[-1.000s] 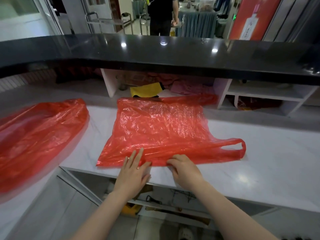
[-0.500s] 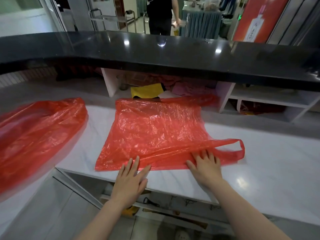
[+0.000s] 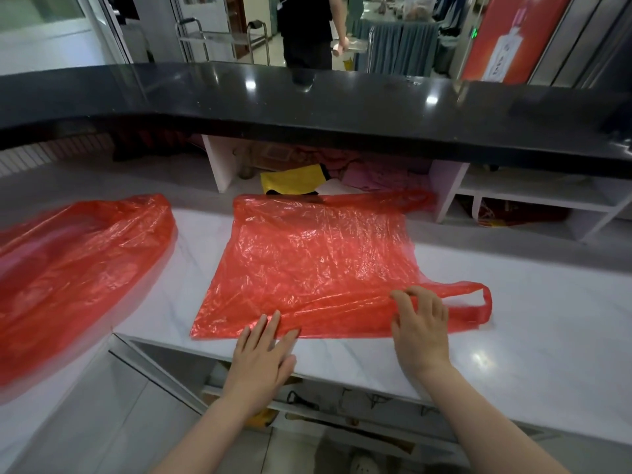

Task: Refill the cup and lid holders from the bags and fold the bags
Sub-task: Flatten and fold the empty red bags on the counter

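A red plastic bag (image 3: 314, 265) lies spread flat on the white marble counter (image 3: 547, 319), its handle loop (image 3: 478, 301) pointing right. My left hand (image 3: 263, 354) lies flat with straight fingers, fingertips pressing the bag's near edge. My right hand (image 3: 420, 326) rests on the near edge by the handle, its fingers slightly bent and spread over the plastic. A second red bag (image 3: 68, 268) lies rumpled on the counter at the left. No cup or lid holders are visible.
A black raised counter top (image 3: 307, 104) runs across the back, with white shelf compartments (image 3: 513, 196) beneath holding yellow and pink items. A person in black stands beyond the counter (image 3: 307, 29). Below the counter's near edge, an open shelf holds tools (image 3: 307, 401).
My right hand slid right along the bag's near edge toward the handle, and its fingers now lift and bend slightly. My left hand stayed pressing the edge.
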The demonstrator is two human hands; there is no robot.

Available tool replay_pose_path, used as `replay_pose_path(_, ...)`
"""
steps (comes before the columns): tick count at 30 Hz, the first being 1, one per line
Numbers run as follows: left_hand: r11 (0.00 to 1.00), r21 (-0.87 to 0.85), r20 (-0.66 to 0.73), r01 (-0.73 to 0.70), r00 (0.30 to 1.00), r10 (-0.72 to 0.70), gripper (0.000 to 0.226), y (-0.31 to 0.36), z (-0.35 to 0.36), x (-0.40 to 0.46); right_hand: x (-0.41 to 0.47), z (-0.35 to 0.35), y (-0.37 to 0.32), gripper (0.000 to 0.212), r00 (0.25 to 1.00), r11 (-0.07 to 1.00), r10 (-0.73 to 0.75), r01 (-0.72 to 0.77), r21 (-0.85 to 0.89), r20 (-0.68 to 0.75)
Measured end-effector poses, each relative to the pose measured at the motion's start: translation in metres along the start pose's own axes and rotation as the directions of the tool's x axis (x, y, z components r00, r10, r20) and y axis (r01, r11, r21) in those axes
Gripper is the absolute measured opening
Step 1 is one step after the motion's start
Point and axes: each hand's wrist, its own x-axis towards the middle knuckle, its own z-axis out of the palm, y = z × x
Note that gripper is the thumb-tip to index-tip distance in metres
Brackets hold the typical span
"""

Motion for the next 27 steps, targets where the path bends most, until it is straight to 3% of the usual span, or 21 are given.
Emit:
replay_pose_path(2,1.000,0.000,0.010,0.010,1.000,-0.010,0.073,0.000,-0.002,-0.002,0.006,-0.005,0.004,0.042,0.996,0.997,0.060,-0.056,-0.060,0.070)
replay_pose_path(5,1.000,0.009,0.011,0.000,1.000,0.000,0.070,0.002,-0.004,-0.004,0.010,-0.010,0.016,0.024,0.984,0.992,-0.002,0.024,-0.122,0.178)
replay_pose_path(9,0.999,0.045,0.039,-0.030,0.999,0.028,0.082,0.002,-0.006,-0.005,0.001,-0.014,0.022,0.032,0.968,0.977,-0.202,0.210,-0.036,0.146)
replay_pose_path(12,0.999,0.036,0.038,-0.028,0.999,0.027,0.086,0.003,-0.008,-0.005,-0.012,-0.015,0.028,0.037,0.959,0.973,-0.226,0.229,0.003,0.172)
replay_pose_path(16,0.999,0.030,0.055,-0.027,0.998,0.025,0.081,0.002,-0.011,-0.004,-0.026,-0.017,0.041,0.016,0.944,0.969,-0.244,0.230,0.086,0.221)
replay_pose_path(20,0.998,-0.026,0.051,-0.063,0.997,0.064,0.067,-0.001,-0.016,-0.005,-0.037,-0.018,0.050,0.027,0.943,0.959,-0.273,0.251,0.135,0.188)
replay_pose_path(24,0.966,-0.241,-0.203,-0.098,0.978,0.049,0.079,0.001,-0.027,-0.012,-0.040,-0.014,0.048,0.030,0.951,0.958,-0.268,0.246,0.144,0.155)
replay_pose_path(27,0.958,-0.268,-0.365,-0.103,0.931,-0.002,0.051,0.003,-0.031,-0.003,-0.041,-0.013,0.045,0.033,0.950,0.963,-0.256,0.235,0.130,0.178)
